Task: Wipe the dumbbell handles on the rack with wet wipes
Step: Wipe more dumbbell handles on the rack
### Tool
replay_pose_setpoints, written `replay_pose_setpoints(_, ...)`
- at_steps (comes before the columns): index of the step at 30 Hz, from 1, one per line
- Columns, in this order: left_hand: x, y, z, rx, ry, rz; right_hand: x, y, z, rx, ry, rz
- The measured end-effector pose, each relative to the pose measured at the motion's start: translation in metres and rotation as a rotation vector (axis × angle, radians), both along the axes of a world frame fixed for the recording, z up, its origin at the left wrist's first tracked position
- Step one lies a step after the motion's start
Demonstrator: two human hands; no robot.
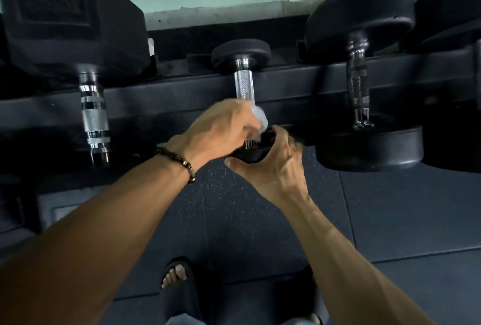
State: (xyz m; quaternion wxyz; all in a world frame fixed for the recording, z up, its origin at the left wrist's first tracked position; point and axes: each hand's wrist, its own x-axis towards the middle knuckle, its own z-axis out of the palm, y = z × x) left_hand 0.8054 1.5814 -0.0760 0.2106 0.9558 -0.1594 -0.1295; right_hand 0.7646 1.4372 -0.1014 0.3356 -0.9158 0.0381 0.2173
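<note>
My sandalled foot (175, 274) stands on the dark speckled floor (260, 220) below my arms. My right hand (273, 166) curls around the near black head (253, 154) of the small dumbbell at the rack's front edge. My left hand (221, 129), a beaded bracelet (179, 163) at its wrist, grips a white wet wipe (261, 119) wrapped round the near end of that dumbbell's knurled handle (244, 85). The handle spans the rack (156, 95) between a hex dumbbell (73, 25) on the left and a larger round one (364, 64) on the right.
</note>
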Motion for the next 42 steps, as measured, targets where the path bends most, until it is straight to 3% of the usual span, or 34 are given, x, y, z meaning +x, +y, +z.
replay_pose_setpoints(4, 0.023, 0.004, 0.001, 0.019, -0.213, 0.241, 0.001, 0.0, 0.002, -0.015, 0.014, 0.015)
replay_pose_setpoints(10, -0.005, 0.0, 0.001, -0.081, 0.157, 0.053, -0.001, 0.003, 0.001, -0.032, -0.006, -0.001)
replay_pose_setpoints(16, -0.048, 0.037, 0.027, -0.363, 0.103, 0.401, 0.0, 0.0, 0.022, -0.01, 0.039, 0.083)
replay_pose_setpoints(22, -0.092, 0.074, 0.089, -0.65, 0.218, 0.723, -0.025, 0.041, 0.083, 0.323, -0.265, 0.356)
replay_pose_setpoints(25, -0.106, 0.095, 0.107, -0.774, 0.238, 0.911, -0.037, 0.079, 0.101, 0.412, -0.304, 0.336)
replay_pose_setpoints(32, -0.136, 0.147, 0.112, -0.975, 0.287, 1.019, -0.052, 0.142, 0.11, 0.451, -0.234, 0.299)
replay_pose_setpoints(34, -0.145, 0.162, 0.104, -0.806, 0.19, 0.982, -0.054, 0.155, 0.107, 0.392, -0.325, 0.272)
replay_pose_setpoints(37, -0.161, 0.178, 0.087, -0.241, 0.016, 0.785, -0.046, 0.165, 0.095, 0.321, -0.366, 0.201)
replay_pose_setpoints(39, -0.169, 0.181, 0.073, -0.096, 0.086, 0.755, -0.035, 0.169, 0.084, 0.282, -0.433, 0.193)
replay_pose_setpoints(42, -0.177, 0.175, 0.048, -0.057, 0.146, 0.774, -0.018, 0.18, 0.067, 0.236, -0.54, 0.243)
